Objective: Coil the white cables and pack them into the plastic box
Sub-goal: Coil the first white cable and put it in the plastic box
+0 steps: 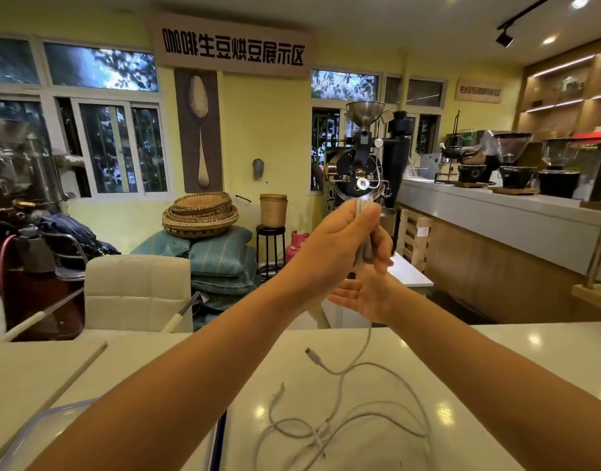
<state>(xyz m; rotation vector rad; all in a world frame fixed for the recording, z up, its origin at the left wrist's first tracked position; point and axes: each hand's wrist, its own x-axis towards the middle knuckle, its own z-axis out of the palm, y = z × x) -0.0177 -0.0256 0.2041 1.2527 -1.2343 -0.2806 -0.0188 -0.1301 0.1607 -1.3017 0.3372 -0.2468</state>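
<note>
Cables [321,432] lie loose and crossed on the white desk [496,368] nearest me. The plastic box [54,407] sits at the near left corner, mostly hidden under my left forearm, so I cannot see inside it.

Further out, my left hand [339,236] is raised with its fingers [384,246] clamped round a bundle [365,212] of white loops. My right hand [363,295] sits just beneath, palm showing and fingers relaxed, though its tips are hidden behind the left. A tail [368,338] drops from there to the desk and joins the tangle.

As I judge it, the coil is unfinished. I would let the tail run through the right hand, lay each loop the same length as the rest, and keep the left grip firm so nothing springs loose. The risk is the tail dragging the other cables or snagging a plug [309,352].

Beyond the desk stand a cream chair [135,290], stacked cushions [220,256], woven baskets [200,212], a coffee roaster [356,164] and a long counter [496,212], none of them in the way.
</note>
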